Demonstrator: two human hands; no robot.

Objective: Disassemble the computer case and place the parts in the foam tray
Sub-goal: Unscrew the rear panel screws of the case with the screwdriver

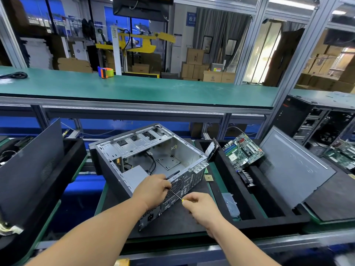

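At the left edge a dark panel [32, 162] leans in a black foam holder [76, 150]. In the lower middle the case [149, 162] lies open side up on a dark mat [176, 221] on the table [249, 244], with a grey power supply [134, 177] and black cables [151, 162] inside. The left hand [153, 189] comes in from the lower left and rests on the case's rear rim, fingers curled over the edge by the fan grille. The right hand [201, 206], just right of it, pinches the yellow handle of a screwdriver [177, 196] whose thin shaft points up-left at the rear panel. To the right, the foam tray [226, 189] holds a drive [212, 150] upright in its far left corner, a motherboard [243, 151] tilted across its back, a heatsink [246, 177] below that, and a clear part [231, 205] in the left slot. A grey side panel [294, 166] leans at the right.
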